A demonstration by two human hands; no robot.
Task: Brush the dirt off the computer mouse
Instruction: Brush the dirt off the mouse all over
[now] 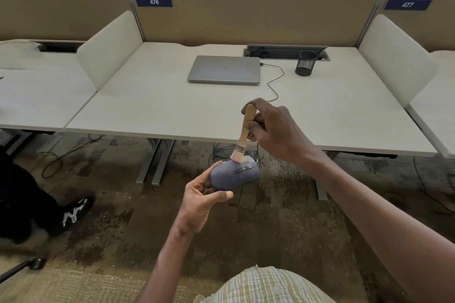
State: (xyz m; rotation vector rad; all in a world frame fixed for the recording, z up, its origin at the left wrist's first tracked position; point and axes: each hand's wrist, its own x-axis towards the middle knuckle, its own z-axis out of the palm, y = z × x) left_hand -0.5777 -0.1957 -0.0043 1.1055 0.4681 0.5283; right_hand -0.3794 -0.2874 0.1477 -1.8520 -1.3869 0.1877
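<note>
Your left hand pinches the grey mouse at centre frame, its long axis running lower left to upper right, buttons pointing right, underside hidden, while your right hand grips the brush, bristles touching the mouse's far edge.

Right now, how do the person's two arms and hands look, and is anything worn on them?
Both forearms are bare up to the frame edge: no sleeves, watch, rings or gloves show on the left hand or the right hand. Nails are short. The only clothing in view is a pale checked garment at the bottom edge.
</note>
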